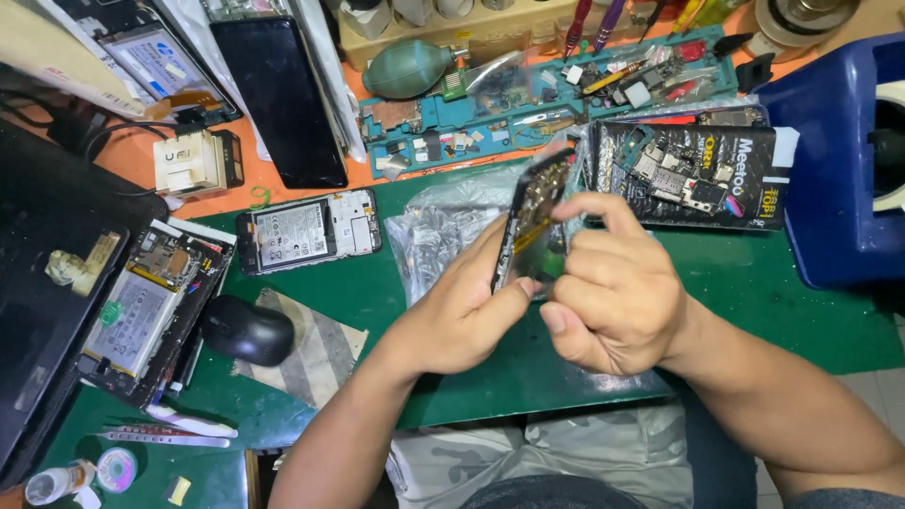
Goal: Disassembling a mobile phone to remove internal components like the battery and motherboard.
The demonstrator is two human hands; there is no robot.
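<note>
Nearest the camera, the person's camouflage-patterned trousers (471, 462) are showing below the edge of the green cutting mat (754, 283) that is covering the bench. Above the mat, the left hand (462, 306) is gripping the opened black smartphone chassis with exposed internals (530, 221), which is standing on edge and tilted, with the thumb lying along its lower side. The right hand (617, 292) is closing around the same chassis from the right, its index finger curling over the upper edge and its thumb tucked low. Both hands are therefore holding the chassis, above the middle of the mat.

Directly behind the chassis, a crumpled clear plastic bag (438, 236) is lying on the mat. To the left, a black computer mouse (247, 330) is resting on a striped grey pad (316, 353), and a second opened phone with a white battery (306, 231) is lying flat beyond it. A third disassembled phone with a pale battery (146, 311) is sitting at the left edge.

Further back, a black box carrying loose circuit boards (693, 174) is standing right of the hands, just beside a blue plastic bin (830, 160). At the far edge, a teal parts tray (556, 94) is holding small components, with a green rubber dust blower (407, 68) beside it.
</note>
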